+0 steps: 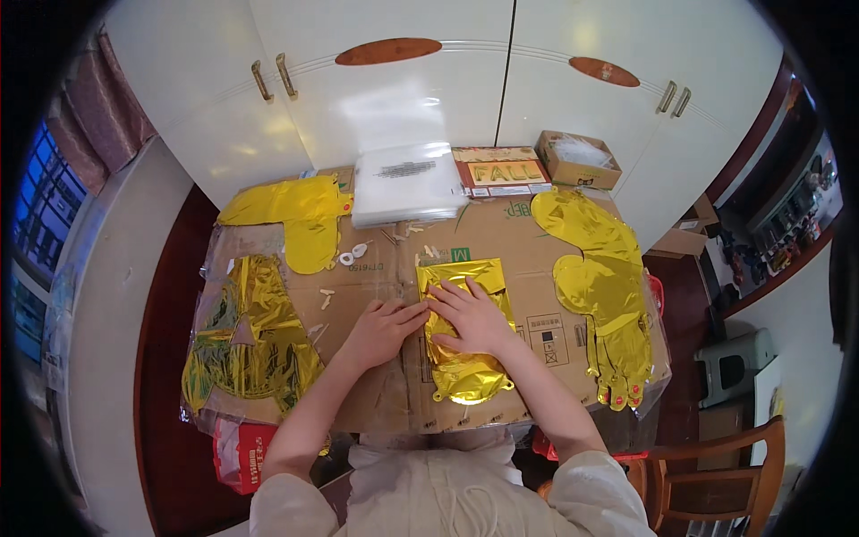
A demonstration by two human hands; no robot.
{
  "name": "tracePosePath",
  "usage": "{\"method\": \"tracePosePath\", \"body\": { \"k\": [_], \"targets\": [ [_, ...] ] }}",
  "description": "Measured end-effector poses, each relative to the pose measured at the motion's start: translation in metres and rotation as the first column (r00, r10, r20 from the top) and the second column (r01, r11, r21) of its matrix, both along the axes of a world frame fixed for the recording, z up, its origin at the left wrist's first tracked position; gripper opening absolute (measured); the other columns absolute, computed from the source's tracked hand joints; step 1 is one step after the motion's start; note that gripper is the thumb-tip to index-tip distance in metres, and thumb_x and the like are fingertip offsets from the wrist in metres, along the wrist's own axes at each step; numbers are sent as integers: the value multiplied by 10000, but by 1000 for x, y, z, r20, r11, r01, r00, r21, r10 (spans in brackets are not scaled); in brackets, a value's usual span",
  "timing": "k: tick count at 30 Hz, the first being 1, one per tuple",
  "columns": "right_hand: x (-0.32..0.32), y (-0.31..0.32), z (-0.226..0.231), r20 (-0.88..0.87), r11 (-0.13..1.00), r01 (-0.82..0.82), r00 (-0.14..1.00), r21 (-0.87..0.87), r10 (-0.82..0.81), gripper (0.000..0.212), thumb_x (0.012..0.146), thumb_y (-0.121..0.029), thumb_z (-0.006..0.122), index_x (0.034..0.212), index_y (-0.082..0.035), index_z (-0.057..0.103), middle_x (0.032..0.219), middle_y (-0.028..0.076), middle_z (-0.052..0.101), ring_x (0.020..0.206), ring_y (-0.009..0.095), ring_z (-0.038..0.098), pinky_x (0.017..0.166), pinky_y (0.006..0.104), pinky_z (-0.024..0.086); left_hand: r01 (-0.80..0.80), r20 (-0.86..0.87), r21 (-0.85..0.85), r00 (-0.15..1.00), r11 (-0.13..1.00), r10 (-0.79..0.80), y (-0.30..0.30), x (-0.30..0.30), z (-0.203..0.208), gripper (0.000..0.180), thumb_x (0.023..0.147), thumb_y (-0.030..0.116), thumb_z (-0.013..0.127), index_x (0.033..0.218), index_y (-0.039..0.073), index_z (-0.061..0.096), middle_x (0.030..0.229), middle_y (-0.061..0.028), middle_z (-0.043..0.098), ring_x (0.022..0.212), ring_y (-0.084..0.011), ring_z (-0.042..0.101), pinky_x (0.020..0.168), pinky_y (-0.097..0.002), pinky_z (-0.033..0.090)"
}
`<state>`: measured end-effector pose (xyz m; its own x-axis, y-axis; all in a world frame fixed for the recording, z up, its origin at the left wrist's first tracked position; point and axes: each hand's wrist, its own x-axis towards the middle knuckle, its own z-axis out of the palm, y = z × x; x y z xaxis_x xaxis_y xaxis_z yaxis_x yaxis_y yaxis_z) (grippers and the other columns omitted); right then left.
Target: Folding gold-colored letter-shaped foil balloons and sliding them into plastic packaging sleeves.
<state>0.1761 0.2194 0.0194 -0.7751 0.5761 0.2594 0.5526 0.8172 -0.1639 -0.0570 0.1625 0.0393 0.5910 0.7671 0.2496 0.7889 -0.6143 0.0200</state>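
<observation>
A folded gold foil balloon (465,358) lies in the middle of a flattened cardboard sheet (376,277). My right hand (472,318) lies flat on top of it, fingers spread and pressing it down. My left hand (380,329) rests on the cardboard at the balloon's left edge, with its fingertips touching the foil next to my right hand.
More gold foil balloons lie around: a flat pile (246,345) at left, one (300,215) at back left, several long ones (604,286) at right. A stack of clear bags (404,183), a printed flat box (501,172) and an open carton (580,159) sit at the back. White cabinet doors (403,72) stand behind.
</observation>
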Motion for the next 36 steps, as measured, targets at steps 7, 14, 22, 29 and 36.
{"method": "tracePosePath", "body": {
  "k": [7, 14, 22, 29, 36],
  "targets": [
    [-1, 1, -2, -15, 1000, -11, 1000, 0, 11, 819, 811, -664, 575, 1391, -93, 489, 1472, 77, 448, 1392, 252, 372, 1163, 538, 207, 97, -47, -16, 994, 995, -97, 1, -7, 1, 492, 811, 153, 611, 1301, 194, 606, 1333, 70, 585, 1119, -167, 544, 903, -389, 425],
    [0, 1, -1, -10, 1000, -13, 1000, 1, 13, 829, 806, -672, 577, 1394, -94, 486, 1470, 74, 451, 1391, 249, 372, 1160, 534, 210, 169, -53, -42, 984, 985, -171, -8, -8, 5, 476, 795, 282, 661, 1266, 216, 633, 1283, 84, 615, 1087, -146, 551, 878, -400, 427],
    [0, 1, -1, -1, 1000, -19, 1000, -9, 19, 850, 774, -633, 641, 1408, -94, 465, 1474, 85, 446, 1408, 250, 354, 1161, 527, 209, 240, -65, 7, 969, 971, -239, -25, -8, 8, 434, 812, 349, 664, 1233, 245, 661, 1257, 96, 627, 1014, -131, 547, 815, -362, 414],
    [0, 2, 0, 26, 999, -13, 1000, -36, 14, 854, 787, -650, 601, 1424, -102, 448, 1496, 73, 420, 1412, 245, 340, 1172, 535, 182, 252, -95, 24, 964, 967, -249, -38, -4, 10, 428, 836, 411, 651, 1222, 226, 669, 1232, 114, 622, 1025, -111, 526, 816, -341, 399],
    [0, 1, 0, 19, 999, -21, 1000, -40, 22, 877, 777, -662, 606, 1425, -94, 446, 1500, 77, 413, 1420, 247, 325, 1174, 535, 177, 260, -69, -10, 963, 965, -260, -53, -1, 9, 432, 864, 462, 626, 1219, 219, 670, 1270, 106, 607, 1032, -123, 520, 821, -346, 386]
  ]
}}
